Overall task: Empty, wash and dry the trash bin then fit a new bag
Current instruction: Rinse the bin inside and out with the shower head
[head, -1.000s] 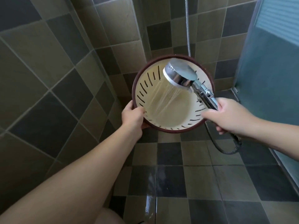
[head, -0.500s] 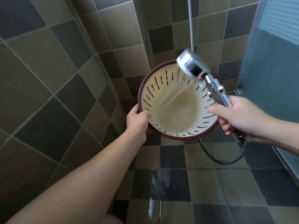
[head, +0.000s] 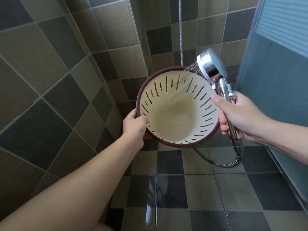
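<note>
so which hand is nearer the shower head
Right. The right hand grips the handle just below the shower head; the left hand holds the bin rim opposite.

No text, label, brand, number or sign can be read anywhere in this view. The trash bin (head: 176,110) shows only plain cream walls cut with dark slots under a brown rim. The shower head (head: 210,67) just beside that rim bears no legible marking on its chrome.

The single head-worn view looks forward and down, close over both forearms, into a tiled shower corner (head: 146,47).
</note>
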